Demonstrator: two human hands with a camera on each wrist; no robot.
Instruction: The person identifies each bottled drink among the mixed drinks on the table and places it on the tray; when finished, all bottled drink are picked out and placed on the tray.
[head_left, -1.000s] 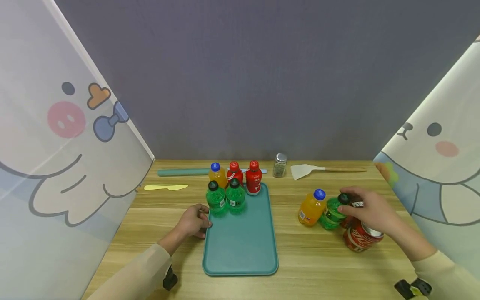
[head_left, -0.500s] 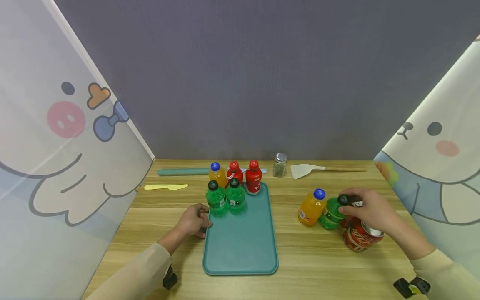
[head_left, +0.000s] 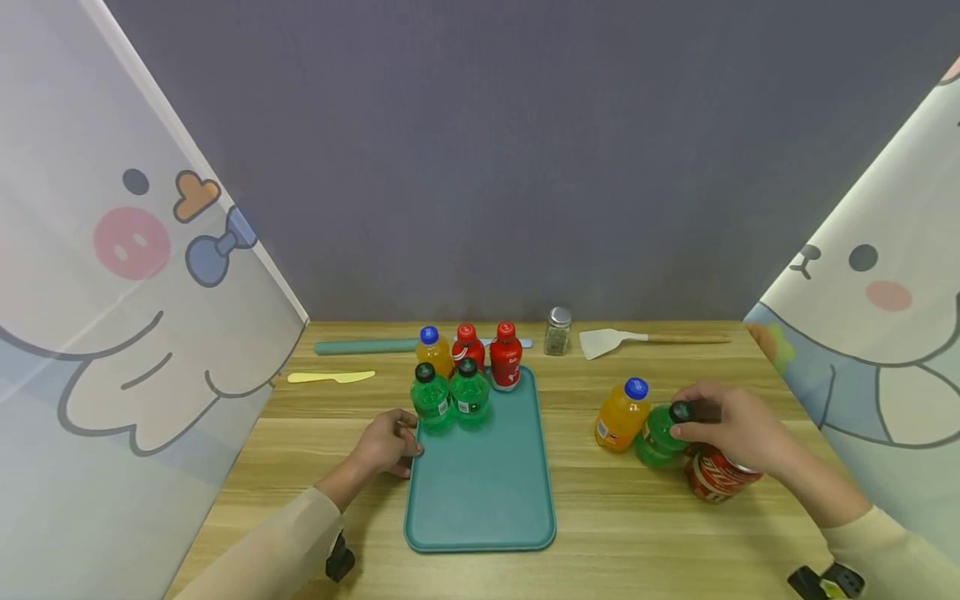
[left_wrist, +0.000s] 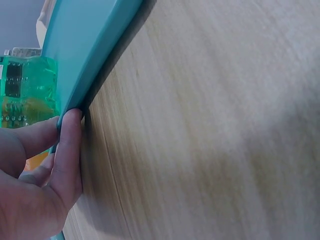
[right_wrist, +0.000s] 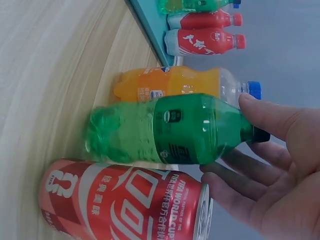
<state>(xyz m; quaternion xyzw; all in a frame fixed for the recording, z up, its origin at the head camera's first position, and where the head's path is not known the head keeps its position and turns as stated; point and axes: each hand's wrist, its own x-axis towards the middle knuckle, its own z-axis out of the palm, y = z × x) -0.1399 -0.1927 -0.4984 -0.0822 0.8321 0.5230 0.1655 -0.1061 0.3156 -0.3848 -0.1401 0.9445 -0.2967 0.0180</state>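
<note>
My left hand (head_left: 386, 442) pinches the left rim of a teal tray (head_left: 483, 492); the left wrist view shows the thumb and a finger (left_wrist: 69, 150) on that rim. My right hand (head_left: 738, 425) holds a green soda bottle (head_left: 660, 437) near its black cap. In the right wrist view, the thumb (right_wrist: 270, 115) lies against the bottle's neck, with other fingers behind it. An orange soda bottle (head_left: 621, 421) with a blue cap stands just left of the green one. A red cola can (head_left: 716, 477) is close on the right, its top partly hidden by my hand.
Two green bottles (head_left: 469, 393), an orange bottle (head_left: 433, 354) and two red bottles (head_left: 506, 358) cluster at the tray's far end. Behind are a spice shaker (head_left: 557, 333) and a white spatula (head_left: 603, 342). A yellow knife (head_left: 330, 377) lies left.
The green bottle in my right hand has shifted slightly, its cap moving left and toward me, and it looks more upright. My left hand stays on the tray rim.
</note>
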